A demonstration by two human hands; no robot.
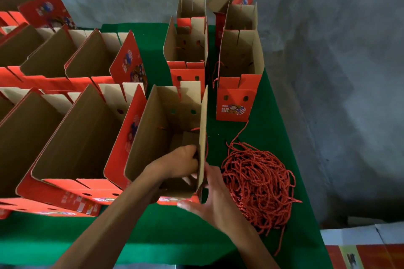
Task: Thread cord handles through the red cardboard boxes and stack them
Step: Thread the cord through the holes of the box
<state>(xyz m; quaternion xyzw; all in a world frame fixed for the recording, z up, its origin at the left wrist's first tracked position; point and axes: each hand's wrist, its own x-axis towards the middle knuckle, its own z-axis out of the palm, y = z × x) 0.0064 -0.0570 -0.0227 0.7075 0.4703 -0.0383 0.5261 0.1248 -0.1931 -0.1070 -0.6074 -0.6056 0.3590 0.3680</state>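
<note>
An open red cardboard box (166,129) stands on the green table in front of me, brown inside. My left hand (181,161) reaches inside it, fingers curled against the inner face of the right wall. My right hand (209,194) is pressed to the outside of that same wall, low down. A thin red cord (206,148) runs along the wall's outer edge; what my fingers pinch is hidden. A heap of red cords (260,183) lies just right of the box.
Two stacks of nested boxes (188,54) (239,81) stand behind on the green table (269,129). Rows of open boxes (72,129) fill the left side. Flat printed sheets (367,249) lie at lower right. A grey wall is behind.
</note>
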